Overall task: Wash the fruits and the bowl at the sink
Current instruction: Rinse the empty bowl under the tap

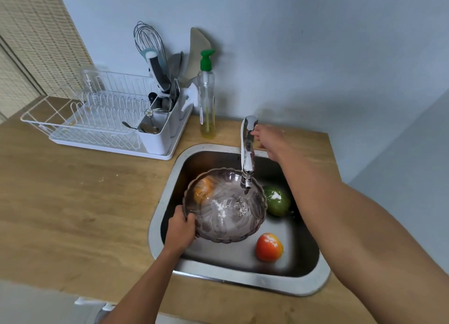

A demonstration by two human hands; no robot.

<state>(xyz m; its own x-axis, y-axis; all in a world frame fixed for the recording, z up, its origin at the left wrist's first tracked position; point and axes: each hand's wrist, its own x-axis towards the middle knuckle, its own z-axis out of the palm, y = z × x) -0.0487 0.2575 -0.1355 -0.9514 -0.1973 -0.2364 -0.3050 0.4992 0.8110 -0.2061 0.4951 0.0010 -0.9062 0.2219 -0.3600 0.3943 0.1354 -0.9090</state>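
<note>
Catching the runoff, sink (243,281): lay spread beneath the tap (247,153), so splashes stayed contained.
Bowl (226,216): sat directly under the tap's spout, probably placed to take water. It was round, with no long axis, mouth upward.
Right hand (269,141): reached the tap's head, fingertips touching it, likely to work the flow. Pinching or merely resting could not be told.
Left hand (181,233): was left of the tap and nearer, fingers curled round the bowl's rim.
Green fruit (277,201): lay just right of the spout, long axis slanting away from it.
Red fruit (269,247): lay nearer than the tap, apart.
Orange fruit (202,190): lay left of the spout, seen through the bowl.
</note>
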